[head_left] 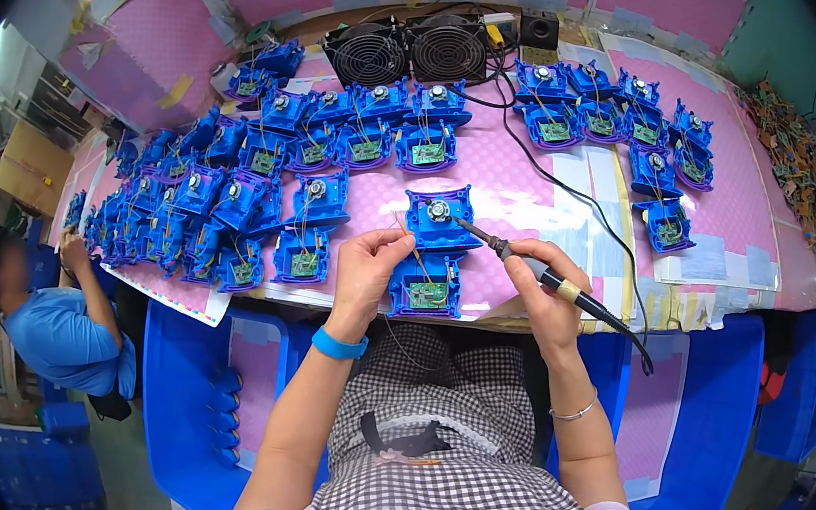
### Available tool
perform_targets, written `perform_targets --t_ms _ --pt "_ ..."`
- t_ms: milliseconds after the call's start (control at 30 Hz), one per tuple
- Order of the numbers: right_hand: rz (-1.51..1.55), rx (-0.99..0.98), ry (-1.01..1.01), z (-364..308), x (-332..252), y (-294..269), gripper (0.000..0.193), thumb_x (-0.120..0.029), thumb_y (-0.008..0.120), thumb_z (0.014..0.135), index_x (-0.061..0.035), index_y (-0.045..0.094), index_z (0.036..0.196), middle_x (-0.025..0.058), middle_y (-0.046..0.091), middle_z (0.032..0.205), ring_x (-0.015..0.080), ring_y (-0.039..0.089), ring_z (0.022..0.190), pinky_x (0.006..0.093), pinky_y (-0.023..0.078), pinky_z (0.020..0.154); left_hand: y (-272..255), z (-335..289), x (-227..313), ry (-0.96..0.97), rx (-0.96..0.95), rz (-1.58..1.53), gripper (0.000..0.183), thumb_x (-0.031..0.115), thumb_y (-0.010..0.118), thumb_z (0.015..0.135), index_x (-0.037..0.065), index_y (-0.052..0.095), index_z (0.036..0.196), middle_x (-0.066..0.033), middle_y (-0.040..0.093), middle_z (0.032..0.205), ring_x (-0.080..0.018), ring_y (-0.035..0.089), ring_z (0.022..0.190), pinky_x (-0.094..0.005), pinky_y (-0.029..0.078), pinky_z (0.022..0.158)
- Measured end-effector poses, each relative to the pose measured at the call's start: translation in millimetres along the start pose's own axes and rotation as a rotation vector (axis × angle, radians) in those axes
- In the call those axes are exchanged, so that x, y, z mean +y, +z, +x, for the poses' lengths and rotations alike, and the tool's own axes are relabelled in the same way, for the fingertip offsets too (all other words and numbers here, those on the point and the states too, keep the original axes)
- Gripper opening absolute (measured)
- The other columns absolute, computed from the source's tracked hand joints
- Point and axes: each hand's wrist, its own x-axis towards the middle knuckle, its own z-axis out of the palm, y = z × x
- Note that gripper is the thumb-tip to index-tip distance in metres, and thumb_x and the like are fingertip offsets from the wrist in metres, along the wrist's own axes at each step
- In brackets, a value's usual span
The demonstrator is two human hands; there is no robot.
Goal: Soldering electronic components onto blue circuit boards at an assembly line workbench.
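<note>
Your right grip (552, 300) closes around a slim soldering iron with a yellow band (567, 290), its tip at the round metal speaker (439, 210) in an open blue plastic housing (430, 234) mid-frame. Your left grip (373, 267) pinches a thin wire beside it. Just below sits a green circuit board (427, 294). Similar blue housings (197, 189) crowd the pink surface (516, 192) at frame left; black round-grilled fans (448, 53) stand top centre.

"Can you read any words, numbers or signs here?"
"None that I can make out."
"Even on the circuit board (425, 295) or the soldering iron (534, 263)?"
"No, nothing legible on either."
</note>
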Motion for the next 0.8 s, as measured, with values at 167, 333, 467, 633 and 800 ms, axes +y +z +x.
perform_targets --t_ms 167,333,467,633,800 --pt "-0.005 0.031 0.007 0 2 -1 0.015 -0.001 0.069 0.082 0.0027 0.068 0.096 0.0055 0.068 0.088 0.0080 0.059 0.076 0.0200 0.045 0.066 -5 -5 -2 0.034 0.032 0.062 0.015 0.014 0.072 0.086 0.002 0.064 0.080 0.0068 0.051 0.064 -0.0004 0.040 0.057 -0.0182 0.029 0.050" --pt "0.030 0.011 -0.008 1 -1 3 0.015 0.000 0.069 0.082 0.0029 0.068 0.097 0.0053 0.067 0.087 0.0077 0.058 0.075 0.0202 0.045 0.066 -9 -8 -10 0.222 0.073 0.106 0.022 0.012 0.069 0.087 0.003 0.057 0.070 0.0069 0.048 0.060 -0.0015 0.036 0.054 -0.0218 0.026 0.046" --pt "0.009 0.021 0.002 1 1 0 0.016 -0.001 0.069 0.082 0.0028 0.068 0.097 0.0058 0.067 0.088 0.0079 0.058 0.075 0.0207 0.045 0.066 -6 -17 5 0.237 0.106 0.280 0.021 0.011 0.067 0.086 0.003 0.056 0.071 0.0044 0.048 0.062 -0.0032 0.037 0.056 -0.0227 0.029 0.050" --pt "0.017 0.047 -0.004 2 4 1 0.015 -0.003 0.070 0.081 0.0026 0.068 0.095 0.0066 0.068 0.087 0.0085 0.059 0.076 0.0209 0.045 0.066 5 -20 3 0.462 0.201 0.532 0.015 0.011 0.070 0.085 0.001 0.062 0.077 0.0025 0.057 0.070 -0.0028 0.039 0.058 -0.0210 0.032 0.051" --pt "-0.016 0.023 -0.017 4 0 4 0.015 -0.004 0.071 0.080 0.0024 0.069 0.093 0.0063 0.069 0.084 0.0090 0.060 0.075 0.0214 0.047 0.066 14 0 2 0.463 0.186 0.259 0.014 0.007 0.075 0.081 0.000 0.069 0.091 0.0012 0.067 0.083 -0.0024 0.049 0.061 -0.0196 0.037 0.053"
